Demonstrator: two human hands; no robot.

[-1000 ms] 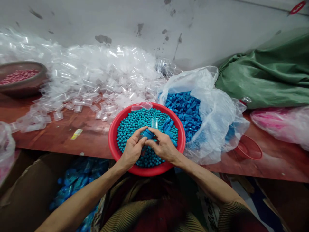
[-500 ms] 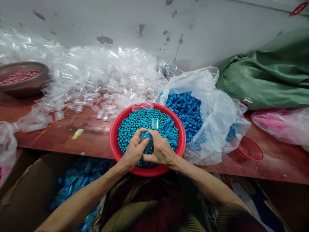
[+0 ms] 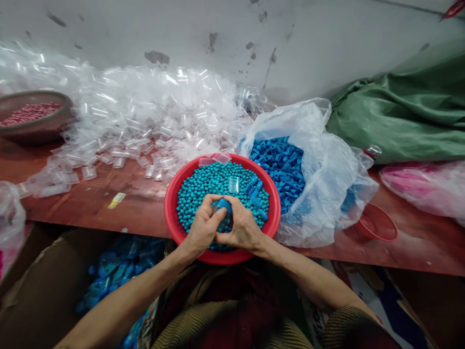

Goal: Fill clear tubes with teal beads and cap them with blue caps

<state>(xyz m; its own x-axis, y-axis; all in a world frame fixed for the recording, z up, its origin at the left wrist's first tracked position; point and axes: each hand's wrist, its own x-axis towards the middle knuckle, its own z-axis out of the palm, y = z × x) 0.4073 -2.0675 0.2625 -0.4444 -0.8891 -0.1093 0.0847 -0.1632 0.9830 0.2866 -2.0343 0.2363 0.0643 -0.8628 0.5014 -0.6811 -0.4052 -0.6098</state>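
Observation:
My left hand [image 3: 204,224] and my right hand [image 3: 242,224] meet over the near part of a red basin [image 3: 169,203]. Between them, both closed, they grip a small clear container with a blue cap [image 3: 224,204]; fingers cover much of it. Turquoise beads [image 3: 196,186] fill the basin below. On the beads lie a clear plastic tube [image 3: 234,184] and, to its right, several blue caps [image 3: 255,194]. Two more clear pieces [image 3: 214,159] rest at the basin's far rim.
Clear plastic tubes [image 3: 145,111] are heaped behind. A plastic bag [image 3: 319,165] of blue parts [image 3: 281,169] adjoins the basin, with a red basket [image 3: 378,223] beyond. Far left stands a bowl [image 3: 39,131] of pink beads. Below the table [image 3: 90,203] sits a carton [image 3: 43,286] with blue items.
My hands stay at almost the same place around the container. The blue cap shows slightly more between the fingers. The view has shifted a little.

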